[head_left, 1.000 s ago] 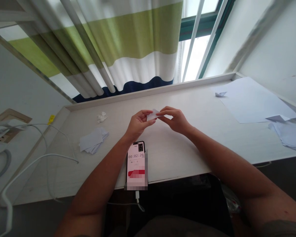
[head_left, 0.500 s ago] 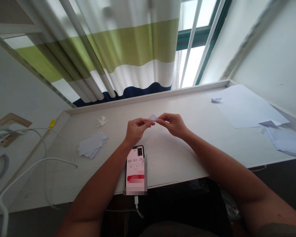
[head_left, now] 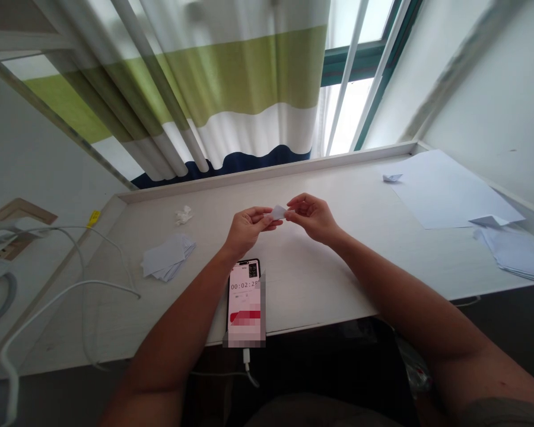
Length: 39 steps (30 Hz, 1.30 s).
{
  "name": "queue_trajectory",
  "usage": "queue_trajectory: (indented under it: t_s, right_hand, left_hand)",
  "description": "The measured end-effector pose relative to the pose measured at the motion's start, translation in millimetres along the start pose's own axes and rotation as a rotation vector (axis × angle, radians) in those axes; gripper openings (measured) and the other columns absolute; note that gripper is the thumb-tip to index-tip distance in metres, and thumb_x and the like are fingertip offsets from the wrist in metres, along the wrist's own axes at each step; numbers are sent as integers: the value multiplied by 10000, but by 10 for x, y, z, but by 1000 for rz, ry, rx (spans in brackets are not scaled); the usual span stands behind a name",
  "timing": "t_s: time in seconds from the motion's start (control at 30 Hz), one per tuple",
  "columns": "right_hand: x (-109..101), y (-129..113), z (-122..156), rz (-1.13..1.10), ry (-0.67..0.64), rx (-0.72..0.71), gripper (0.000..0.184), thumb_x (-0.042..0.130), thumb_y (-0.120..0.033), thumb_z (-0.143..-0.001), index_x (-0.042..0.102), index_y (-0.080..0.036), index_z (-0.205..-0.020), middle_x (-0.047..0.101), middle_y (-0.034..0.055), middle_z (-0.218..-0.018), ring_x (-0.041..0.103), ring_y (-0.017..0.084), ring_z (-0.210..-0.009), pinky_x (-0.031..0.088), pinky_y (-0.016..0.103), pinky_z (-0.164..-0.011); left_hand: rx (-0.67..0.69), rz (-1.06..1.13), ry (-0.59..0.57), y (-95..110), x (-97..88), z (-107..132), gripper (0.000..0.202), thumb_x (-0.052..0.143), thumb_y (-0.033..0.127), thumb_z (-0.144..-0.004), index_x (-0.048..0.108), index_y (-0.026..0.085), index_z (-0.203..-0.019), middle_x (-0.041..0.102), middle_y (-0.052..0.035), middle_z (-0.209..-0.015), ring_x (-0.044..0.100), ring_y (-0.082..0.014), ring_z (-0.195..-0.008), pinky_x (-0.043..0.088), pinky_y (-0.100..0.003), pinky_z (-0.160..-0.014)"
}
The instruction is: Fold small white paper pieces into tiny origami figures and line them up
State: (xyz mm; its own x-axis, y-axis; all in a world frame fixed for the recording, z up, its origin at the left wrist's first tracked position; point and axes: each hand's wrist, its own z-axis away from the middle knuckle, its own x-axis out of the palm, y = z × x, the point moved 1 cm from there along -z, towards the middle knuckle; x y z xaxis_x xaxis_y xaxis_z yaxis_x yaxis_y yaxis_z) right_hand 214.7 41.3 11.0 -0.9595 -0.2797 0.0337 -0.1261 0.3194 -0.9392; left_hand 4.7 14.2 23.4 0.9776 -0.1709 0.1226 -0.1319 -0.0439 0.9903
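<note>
A small piece of folded white paper is held up over the middle of the desk. My left hand pinches it from the left between thumb and fingers. On the other side, my right hand has its thumb at the paper's right edge, with the forefinger raised a little above it and the remaining fingers curled. The finer folds are too small to make out. Below my left wrist lies a phone with a running timer on its screen.
A stack of paper pieces and a crumpled white scrap lie on the left of the desk. At right are a large paper sheet, a small folded paper shape and more papers. White cables cross the left end.
My right forefinger has lifted from the paper and the right hand has risen slightly. More of the folded paper shows between the hands, while my left hand keeps its pinch.
</note>
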Motion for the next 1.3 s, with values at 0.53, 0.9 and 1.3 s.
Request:
queue_trajectory:
  t_s: [0.53, 0.9, 1.3]
  right_hand:
    - [12, 22, 1, 66, -28, -15, 468, 949, -573, -750, 738, -214, -964, 769, 25, -833, 676, 172, -722, 580, 348, -698]
    - [22, 56, -3, 47, 14, -22, 424, 983, -508, -720, 746, -210, -905, 755, 18, -813, 663, 168, -718, 575, 352, -713]
    - [14, 69, 13, 49, -133, 97, 505, 916, -660, -773, 814, -182, -896, 801, 57, -803, 734, 195, -759, 606, 362, -745]
  left_hand:
    - [-18, -125, -58, -34, -39, 4, 437, 998, 504, -722, 852, 167, -960, 857, -122, -907, 827, -269, -874, 626, -391, -823]
    - [28, -109, 31, -37, -41, -19, 452, 1004, 535, -691, 875, 165, -918, 846, -105, -843, 794, -225, -767, 635, -386, -802]
    - [42, -159, -22, -19, -7, 15, 438, 1008, 513, -694, 866, 171, -928, 852, -106, -862, 812, -254, -825, 645, -404, -821]
